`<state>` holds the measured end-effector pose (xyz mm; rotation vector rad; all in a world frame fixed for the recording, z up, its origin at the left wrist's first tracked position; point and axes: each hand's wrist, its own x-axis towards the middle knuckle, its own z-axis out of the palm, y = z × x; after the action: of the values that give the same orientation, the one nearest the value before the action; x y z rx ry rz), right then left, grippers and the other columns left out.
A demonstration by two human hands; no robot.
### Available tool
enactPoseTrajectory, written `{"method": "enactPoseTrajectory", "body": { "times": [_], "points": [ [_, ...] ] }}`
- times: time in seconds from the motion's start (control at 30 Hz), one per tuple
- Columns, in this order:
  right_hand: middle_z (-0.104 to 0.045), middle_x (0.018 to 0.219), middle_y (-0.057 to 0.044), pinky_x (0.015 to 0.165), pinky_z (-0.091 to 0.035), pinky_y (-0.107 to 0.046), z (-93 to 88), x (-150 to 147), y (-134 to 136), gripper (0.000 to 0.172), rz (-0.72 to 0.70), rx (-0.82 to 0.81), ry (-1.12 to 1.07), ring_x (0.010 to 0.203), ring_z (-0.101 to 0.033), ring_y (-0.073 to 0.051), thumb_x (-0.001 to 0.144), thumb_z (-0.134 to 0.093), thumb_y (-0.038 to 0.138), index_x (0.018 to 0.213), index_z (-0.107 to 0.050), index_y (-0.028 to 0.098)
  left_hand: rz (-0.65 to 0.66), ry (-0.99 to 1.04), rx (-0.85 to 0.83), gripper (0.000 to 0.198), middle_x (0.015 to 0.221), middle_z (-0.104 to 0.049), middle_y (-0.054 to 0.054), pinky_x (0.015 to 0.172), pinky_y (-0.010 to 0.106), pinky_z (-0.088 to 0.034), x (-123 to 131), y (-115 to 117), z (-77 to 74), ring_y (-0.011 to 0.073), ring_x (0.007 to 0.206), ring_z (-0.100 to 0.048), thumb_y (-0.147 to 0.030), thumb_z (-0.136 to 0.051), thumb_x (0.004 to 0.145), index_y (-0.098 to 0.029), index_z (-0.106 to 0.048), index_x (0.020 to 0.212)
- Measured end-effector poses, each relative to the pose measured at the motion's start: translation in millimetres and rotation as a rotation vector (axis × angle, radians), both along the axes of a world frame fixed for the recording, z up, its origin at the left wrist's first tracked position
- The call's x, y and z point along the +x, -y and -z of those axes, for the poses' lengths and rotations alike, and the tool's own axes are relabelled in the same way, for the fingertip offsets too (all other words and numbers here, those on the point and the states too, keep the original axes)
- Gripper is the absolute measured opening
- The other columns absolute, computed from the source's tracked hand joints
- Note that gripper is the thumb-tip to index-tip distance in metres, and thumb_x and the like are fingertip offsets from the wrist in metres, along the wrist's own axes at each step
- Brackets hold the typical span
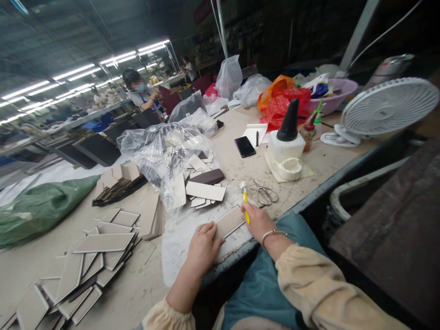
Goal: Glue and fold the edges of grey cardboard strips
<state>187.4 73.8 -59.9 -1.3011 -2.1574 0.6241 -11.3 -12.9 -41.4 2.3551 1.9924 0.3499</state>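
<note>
A beige rectangular panel with dark edges lies on a glue-marked white sheet at the table's front edge. My left hand holds the panel's left end down, thumb at its near edge and fingers bent over it. My right hand is closed around a yellow-handled brush, whose pale tip points up and away from me. That hand is at the panel's right end. Beyond it rest metal scissors. Farther back stands a white glue bottle with a black cone top and an open cup in front.
Edged panels lie heaped at left, near stacked boards and a green bag. More pieces spill from a clear plastic bag. A phone, white fan and purple basin stand behind. A co-worker is at far left.
</note>
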Motion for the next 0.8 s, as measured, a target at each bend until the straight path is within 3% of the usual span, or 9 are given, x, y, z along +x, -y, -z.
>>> {"method": "enactPoseTrajectory", "body": {
  "times": [0.23, 0.3, 0.4, 0.5, 0.6, 0.8],
  "points": [
    [-0.06, 0.086, -0.005, 0.075, -0.048, -0.03, -17.0, -3, 24, 0.007, -0.154, 0.158, -0.078, 0.084, -0.059, -0.019, 0.087, -0.045, 0.015, 0.089, -0.049, 0.021, -0.02, -0.153, -0.012, 0.04, 0.132, -0.05, 0.018, 0.097, 0.042, -0.046, 7, 16, 15.6, 0.0285, 0.121, -0.049, -0.025, -0.046, 0.089, -0.009, -0.05, 0.126],
    [-0.062, 0.089, -0.006, 0.078, -0.049, -0.03, -21.0, -1, 27, 0.007, -0.112, 0.171, -0.147, 0.087, -0.061, -0.019, 0.088, -0.045, 0.016, 0.09, -0.048, 0.021, -0.029, -0.176, -0.01, 0.045, 0.137, -0.044, 0.019, 0.099, 0.046, -0.043, 7, 22, 20.6, 0.03, 0.127, -0.043, -0.028, -0.043, 0.09, -0.01, -0.043, 0.131],
    [-0.065, 0.1, -0.009, 0.082, -0.049, -0.032, -24.5, 5, 24, 0.004, 0.064, 0.154, -0.274, 0.095, -0.062, -0.02, 0.089, -0.046, 0.018, 0.09, -0.047, 0.021, -0.028, -0.173, -0.021, 0.055, 0.144, -0.034, 0.02, 0.101, 0.054, -0.037, 11, 26, 19.2, 0.0334, 0.133, -0.031, -0.035, -0.043, 0.09, -0.011, -0.032, 0.139],
    [-0.065, 0.111, -0.009, 0.082, -0.05, -0.032, -26.2, 9, 19, 0.003, 0.174, 0.134, -0.353, 0.098, -0.063, -0.02, 0.088, -0.048, 0.021, 0.09, -0.047, 0.022, 0.005, -0.142, -0.011, 0.063, 0.148, -0.022, 0.02, 0.104, 0.057, -0.033, 23, 18, 7.8, 0.0329, 0.138, -0.017, -0.035, -0.042, 0.09, -0.011, -0.019, 0.144],
    [-0.065, 0.113, -0.008, 0.083, -0.05, -0.032, -28.5, 11, 19, 0.003, 0.183, 0.127, -0.382, 0.098, -0.064, -0.02, 0.089, -0.048, 0.024, 0.089, -0.046, 0.023, 0.064, -0.126, 0.001, 0.068, 0.151, -0.014, 0.018, 0.107, 0.055, -0.028, 41, 2, -2.2, 0.0309, 0.14, -0.009, -0.039, -0.04, 0.091, -0.011, -0.011, 0.145],
    [-0.064, 0.115, -0.008, 0.084, -0.05, -0.032, -33.9, 17, 22, 0.004, 0.235, 0.149, -0.456, 0.1, -0.063, -0.02, 0.088, -0.049, 0.027, 0.088, -0.046, 0.024, 0.187, -0.166, -0.138, 0.072, 0.151, -0.017, 0.015, 0.108, 0.055, -0.025, 55, -22, 6.0, 0.0318, 0.14, -0.011, -0.056, -0.032, 0.09, -0.012, -0.016, 0.145]
  ]
}}
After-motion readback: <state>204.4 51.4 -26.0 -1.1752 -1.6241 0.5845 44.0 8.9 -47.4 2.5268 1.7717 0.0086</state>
